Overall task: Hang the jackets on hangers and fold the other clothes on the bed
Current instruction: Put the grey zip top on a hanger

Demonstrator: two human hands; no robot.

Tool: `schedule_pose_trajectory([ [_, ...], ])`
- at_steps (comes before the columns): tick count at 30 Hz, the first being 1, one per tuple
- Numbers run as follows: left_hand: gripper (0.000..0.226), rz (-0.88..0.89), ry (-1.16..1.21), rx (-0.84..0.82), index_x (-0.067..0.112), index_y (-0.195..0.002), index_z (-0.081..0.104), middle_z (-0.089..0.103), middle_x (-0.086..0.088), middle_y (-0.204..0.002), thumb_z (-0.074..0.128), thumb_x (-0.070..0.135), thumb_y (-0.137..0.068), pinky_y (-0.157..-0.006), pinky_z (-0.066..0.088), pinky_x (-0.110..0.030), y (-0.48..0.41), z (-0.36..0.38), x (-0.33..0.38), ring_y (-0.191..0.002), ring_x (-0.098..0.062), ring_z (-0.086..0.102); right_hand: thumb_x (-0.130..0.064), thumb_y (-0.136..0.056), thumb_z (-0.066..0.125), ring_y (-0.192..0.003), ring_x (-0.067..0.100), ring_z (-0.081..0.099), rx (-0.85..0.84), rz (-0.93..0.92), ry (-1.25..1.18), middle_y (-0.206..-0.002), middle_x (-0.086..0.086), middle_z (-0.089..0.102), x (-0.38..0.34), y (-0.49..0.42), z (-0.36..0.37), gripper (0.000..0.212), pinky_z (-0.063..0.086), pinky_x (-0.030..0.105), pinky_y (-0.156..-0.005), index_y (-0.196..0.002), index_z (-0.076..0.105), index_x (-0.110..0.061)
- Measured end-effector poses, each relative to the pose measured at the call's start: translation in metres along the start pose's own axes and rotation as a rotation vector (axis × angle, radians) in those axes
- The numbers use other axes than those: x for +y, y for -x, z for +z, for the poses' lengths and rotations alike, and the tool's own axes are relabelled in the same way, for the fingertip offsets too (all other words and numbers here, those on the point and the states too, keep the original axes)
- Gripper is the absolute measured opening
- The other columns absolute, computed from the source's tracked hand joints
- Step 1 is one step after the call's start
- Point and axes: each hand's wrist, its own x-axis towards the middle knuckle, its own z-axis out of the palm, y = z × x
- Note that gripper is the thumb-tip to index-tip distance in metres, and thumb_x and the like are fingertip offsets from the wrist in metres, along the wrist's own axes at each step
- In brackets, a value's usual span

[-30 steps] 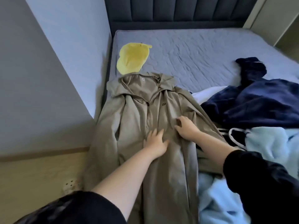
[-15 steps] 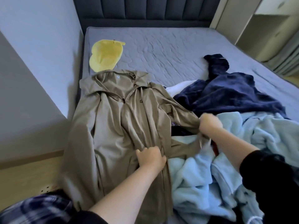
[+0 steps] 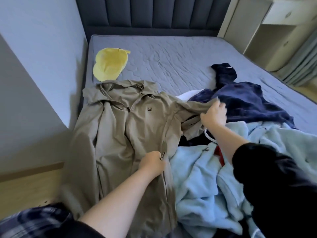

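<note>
Khaki jacket (image 3: 120,131) spread front-up along left edge of bed (image 3: 171,55). Left hand (image 3: 151,163) pinching zip edge; right hand (image 3: 213,114) gripping sleeve (image 3: 192,107). Risk: snagging sleeve on blue fleece (image 3: 197,182) alongside, rumpling front.

A home bedroom, the place being marked by a grey quilted bed (image 3: 171,62), a dark padded headboard (image 3: 154,12) at the far end, cream shelving (image 3: 274,31) far right.
</note>
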Motion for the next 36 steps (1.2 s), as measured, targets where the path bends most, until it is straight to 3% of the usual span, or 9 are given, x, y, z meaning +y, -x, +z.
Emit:
schedule_pose_trajectory([
  [3,0.026,-0.033,0.075,0.018,0.020,-0.065,0.045,0.053,0.003,-0.072,0.056,0.034,-0.084,-0.062,0.036,-0.029,-0.001,0.001,0.004,-0.079,-0.024,0.054,-0.046,-0.080,0.071,-0.134,0.036,0.034,-0.159,0.332,-0.123,-0.148,0.019,0.026,0.018,0.021,0.034,0.090,0.033,0.043,-0.107,-0.144,0.023,-0.004],
  [8,0.026,0.021,0.120,0.055,0.018,-0.062,0.042,0.051,0.002,-0.068,0.058,0.025,-0.081,-0.066,0.039,-0.031,-0.003,-0.001,0.015,-0.083,-0.026,0.057,-0.056,-0.077,0.068,-0.118,0.034,0.054,-0.431,0.138,0.019,-0.129,0.014,0.054,0.021,0.042,0.058,0.084,0.044,0.040,-0.091,-0.137,0.034,-0.008],
  [14,0.031,0.040,0.171,0.070,0.018,-0.059,0.039,0.043,0.006,-0.059,0.060,0.024,-0.080,-0.054,0.031,-0.027,-0.005,-0.004,0.024,-0.065,-0.018,0.044,-0.006,-0.091,0.052,-0.061,0.029,0.065,-0.371,0.496,-0.329,-0.093,0.023,0.068,0.027,0.032,0.051,0.017,0.050,0.027,-0.039,-0.106,0.055,-0.001],
  [18,0.028,0.016,0.182,0.029,0.019,-0.060,0.043,0.045,0.005,-0.061,0.060,0.022,-0.082,-0.054,0.032,-0.027,-0.006,-0.008,0.027,-0.066,-0.016,0.044,-0.005,-0.089,0.049,-0.094,0.029,0.063,0.147,0.452,-0.493,-0.109,0.014,0.064,0.038,-0.003,-0.002,0.023,0.049,0.034,-0.086,-0.110,0.056,-0.002],
  [21,0.029,0.012,0.204,0.012,0.019,-0.059,0.042,0.044,0.004,-0.059,0.059,0.021,-0.083,-0.059,0.031,-0.029,-0.005,-0.008,0.031,-0.067,-0.019,0.044,-0.006,-0.086,0.042,-0.101,0.034,0.055,0.419,0.194,-0.271,-0.113,0.012,0.055,0.044,-0.036,-0.062,0.016,0.037,0.033,-0.080,-0.093,0.056,-0.009],
  [25,0.032,0.000,0.301,0.033,0.017,-0.058,0.041,0.041,0.002,-0.057,0.060,0.018,-0.083,-0.056,0.029,-0.030,0.001,-0.004,0.040,-0.065,-0.020,0.042,-0.013,-0.089,0.051,-0.144,0.034,0.015,0.110,0.110,0.405,-0.158,0.011,0.014,0.068,-0.046,-0.079,0.032,0.010,0.049,-0.114,-0.119,0.061,-0.007],
  [28,0.027,0.010,0.377,0.036,0.016,-0.062,0.045,0.045,0.001,-0.061,0.061,0.018,-0.084,-0.055,0.030,-0.029,0.008,-0.004,0.054,-0.065,-0.019,0.044,-0.016,-0.090,0.054,-0.147,0.031,-0.003,-0.052,0.119,0.525,-0.161,0.010,-0.007,0.076,-0.017,-0.058,0.047,0.000,0.055,-0.117,-0.137,0.049,-0.008],
  [33,0.025,-0.037,0.739,-0.323,0.016,-0.102,0.061,0.060,0.001,-0.088,0.044,-0.001,-0.095,-0.060,0.051,-0.019,0.024,-0.002,0.064,-0.073,-0.009,0.057,-0.012,-0.083,0.056,-0.145,0.033,0.010,-0.117,-0.117,0.290,-0.159,0.015,0.007,0.054,0.053,-0.020,0.041,0.012,0.047,-0.115,-0.124,0.055,-0.011],
  [36,0.037,-0.043,0.714,-0.228,0.012,-0.102,0.061,0.065,-0.001,-0.090,0.034,-0.010,-0.091,-0.060,0.046,-0.021,0.027,-0.004,0.043,-0.072,-0.011,0.060,-0.003,-0.082,0.050,-0.126,0.035,0.040,-0.181,-0.280,-0.026,-0.137,0.016,0.045,0.027,0.100,-0.007,0.039,0.034,0.037,-0.103,-0.119,0.061,-0.003],
])
